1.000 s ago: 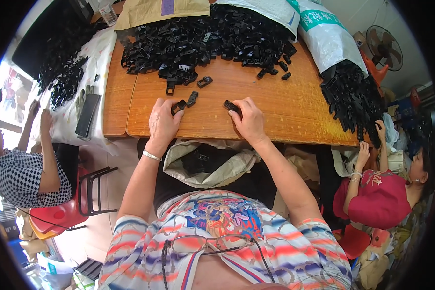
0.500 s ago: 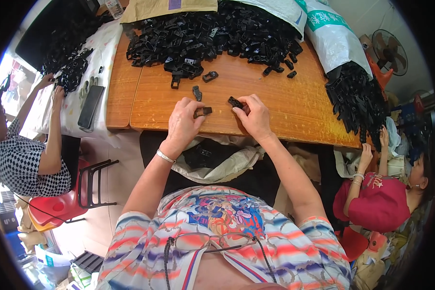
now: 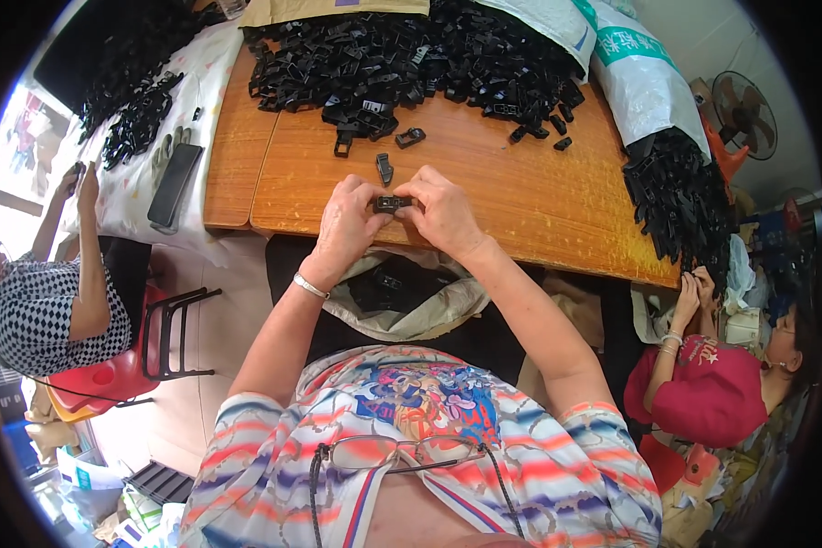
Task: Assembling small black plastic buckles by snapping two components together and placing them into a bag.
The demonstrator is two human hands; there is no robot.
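Note:
Close to the table's near edge, my left hand (image 3: 349, 219) and my right hand (image 3: 440, 212) meet around a small black plastic part (image 3: 390, 204). Fingers of both hands pinch it from either side. Whether it is one piece or two pressed together, I cannot tell, as fingertips cover its ends. Just beyond my hands lies a loose black part (image 3: 384, 168). A second loose one (image 3: 410, 138) rests farther off, near the big pile of black plastic parts (image 3: 338, 73) at the far side of the wooden table (image 3: 539, 205).
An open sack (image 3: 402, 320) with black parts hangs below the table edge at my lap. White sacks (image 3: 644, 82) lie at the far right, one spilling black parts (image 3: 671, 196). Co-workers (image 3: 50, 310) (image 3: 703, 384) sit left and right. A fan (image 3: 742, 110) stands back right.
My right hand has moved left with its black part to meet the left hand's part. The left co-worker's hands have lifted off their pile; the right co-worker's hands have come together.

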